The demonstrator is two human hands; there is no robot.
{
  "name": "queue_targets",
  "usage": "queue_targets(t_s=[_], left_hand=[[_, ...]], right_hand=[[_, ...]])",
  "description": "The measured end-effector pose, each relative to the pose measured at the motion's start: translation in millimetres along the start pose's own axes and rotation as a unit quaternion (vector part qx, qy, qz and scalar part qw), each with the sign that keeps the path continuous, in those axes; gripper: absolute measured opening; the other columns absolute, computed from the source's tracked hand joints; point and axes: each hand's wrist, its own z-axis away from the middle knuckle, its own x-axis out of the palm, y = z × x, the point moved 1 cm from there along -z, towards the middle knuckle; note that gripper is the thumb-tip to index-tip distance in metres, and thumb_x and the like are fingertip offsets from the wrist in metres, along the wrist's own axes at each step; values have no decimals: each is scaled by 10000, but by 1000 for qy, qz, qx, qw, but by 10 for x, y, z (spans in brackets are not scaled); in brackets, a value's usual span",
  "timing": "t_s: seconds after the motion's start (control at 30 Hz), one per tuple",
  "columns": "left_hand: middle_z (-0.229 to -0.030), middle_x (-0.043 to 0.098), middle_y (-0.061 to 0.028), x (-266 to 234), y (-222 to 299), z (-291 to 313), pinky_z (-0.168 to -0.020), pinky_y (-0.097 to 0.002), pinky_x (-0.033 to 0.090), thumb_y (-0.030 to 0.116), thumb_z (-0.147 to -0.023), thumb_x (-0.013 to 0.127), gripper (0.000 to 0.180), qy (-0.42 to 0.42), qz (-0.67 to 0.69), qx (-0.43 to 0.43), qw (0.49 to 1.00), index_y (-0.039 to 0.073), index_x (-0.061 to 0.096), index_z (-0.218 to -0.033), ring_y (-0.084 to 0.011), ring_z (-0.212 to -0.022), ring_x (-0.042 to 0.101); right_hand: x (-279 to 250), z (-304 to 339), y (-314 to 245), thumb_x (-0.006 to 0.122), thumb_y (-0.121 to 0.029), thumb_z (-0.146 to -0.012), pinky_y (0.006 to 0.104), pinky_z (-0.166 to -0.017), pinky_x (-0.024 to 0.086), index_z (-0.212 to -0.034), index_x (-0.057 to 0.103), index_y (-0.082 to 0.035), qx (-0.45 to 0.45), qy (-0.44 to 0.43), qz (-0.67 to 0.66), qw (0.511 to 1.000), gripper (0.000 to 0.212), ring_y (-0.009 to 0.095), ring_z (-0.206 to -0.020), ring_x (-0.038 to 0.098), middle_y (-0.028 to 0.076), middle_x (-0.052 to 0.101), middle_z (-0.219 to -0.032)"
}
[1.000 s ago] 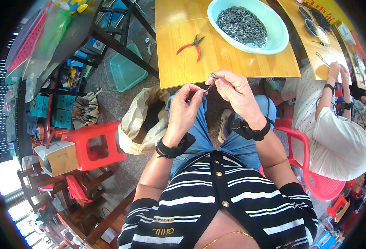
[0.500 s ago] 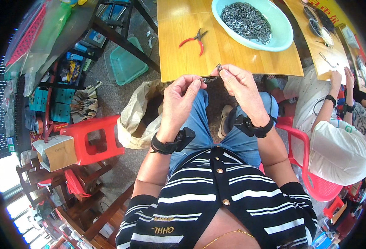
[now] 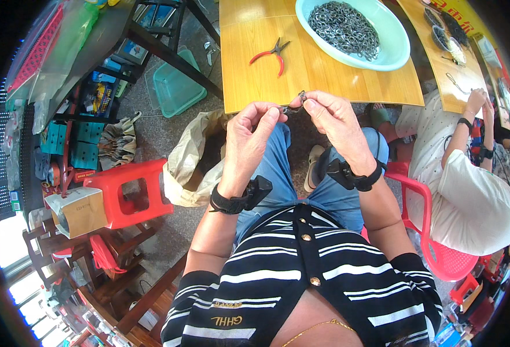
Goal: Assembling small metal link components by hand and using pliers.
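Note:
Just over the near edge of the wooden table (image 3: 318, 75), my two hands are close together. My left hand (image 3: 247, 136) pinches a small dark metal piece between thumb and forefinger. In my right hand (image 3: 334, 124) a small dark metal clasp (image 3: 302, 96) stands up between thumb and fingertips. The two pieces meet or nearly meet between my fingers; whether they are linked I cannot tell. Beyond my hands lie red-handled pliers (image 3: 280, 63), jaws apart. A pale green basin (image 3: 398, 58) at the far right holds a heap of dark metal links (image 3: 344, 32).
Left of my legs stands an open cream sack (image 3: 185, 165), beside a red plastic stool (image 3: 133, 194). A green plastic bin (image 3: 177, 89) sits on the floor. At right, another person (image 3: 469, 196) works at a second table (image 3: 446, 72), near a pink chair (image 3: 425, 231).
My hands have drawn slightly closer, bringing the metal pieces nearer together. At right, the other person's hands have come together at the table edge.

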Motion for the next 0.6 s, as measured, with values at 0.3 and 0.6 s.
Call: queue_targets(t_s=[0.3,0.6], left_hand=[[-809,639,-42,57,5,-42,-710,-218,458,90,-895,569,148,9,-11,21,1000,5,565,-1016,-74,-766,588],[-791,632,11,87,-31,-75,-613,-173,378,127,-864,652,186,5,-1,30,1000,39,688,-1023,-28,-705,508]], right_hand=[[65,-29,46,555,-88,-902,260,-741,472,-957,616,50,-113,0,65,991,160,139,-817,617,90,671,-863],[81,-14,22,582,-85,-874,282,-633,468,-952,620,12,-159,39,177,971,130,227,-699,628,166,630,-769]])
